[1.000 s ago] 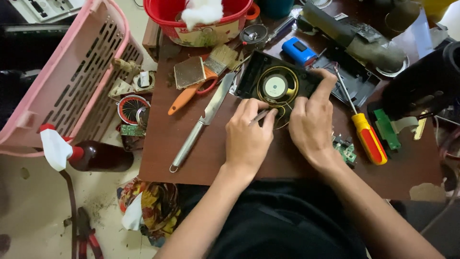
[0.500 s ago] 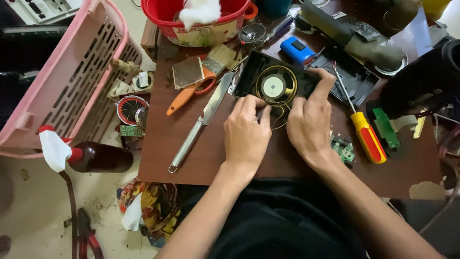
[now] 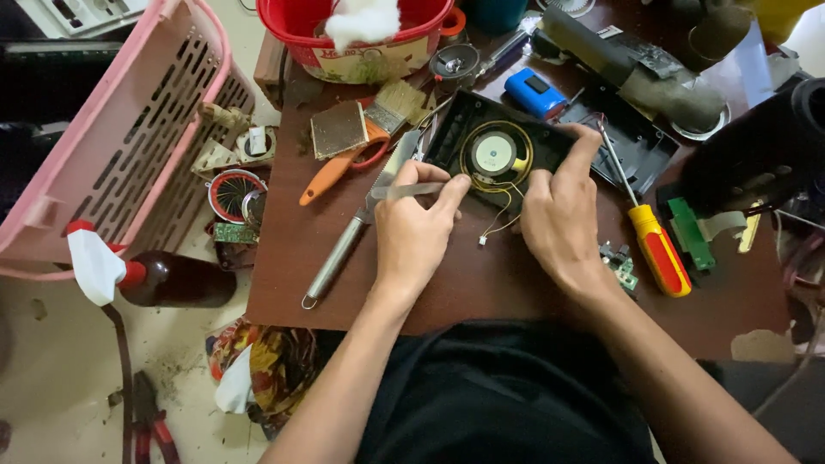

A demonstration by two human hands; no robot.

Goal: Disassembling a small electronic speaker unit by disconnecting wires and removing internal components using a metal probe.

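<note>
A black plastic casing point(image 3: 524, 142) lies open-side up on the brown table point(image 3: 481, 283), toward the far middle of it, with a round speaker point(image 3: 496, 155) seated inside: a silvery centre ringed in yellowish metal. Thin wires point(image 3: 498, 219) trail from the speaker over the near edge of the casing and end in a small white plug on the table, between the two hands.

The left hand point(image 3: 412, 232) rests just near and left of the casing. Its thumb and forefinger are pressed together on a slim metal tool, likely tweezers point(image 3: 408, 191), which lies level and sticks out to the left; the fingertips touch the casing's near left edge. The other fingers are curled under the palm.

The right hand point(image 3: 559, 219) grips the casing's right end: the thumb reaches up over the near rim beside the speaker, the forefinger stretches along the far right corner, and the remaining fingers are folded beneath, so how they sit cannot be told.

Left of the left hand lies a long knife point(image 3: 361, 228) with a steel handle, and beyond it orange-handled scissors point(image 3: 339, 167). Right of the right hand lies a screwdriver point(image 3: 649, 245) with a red and yellow handle, next to a small green circuit board point(image 3: 620, 265). A blue block point(image 3: 534, 93) sits just far of the casing, a red tub point(image 3: 378, 43) at the far edge, and a pink basket point(image 3: 129, 129) leans at the left.
</note>
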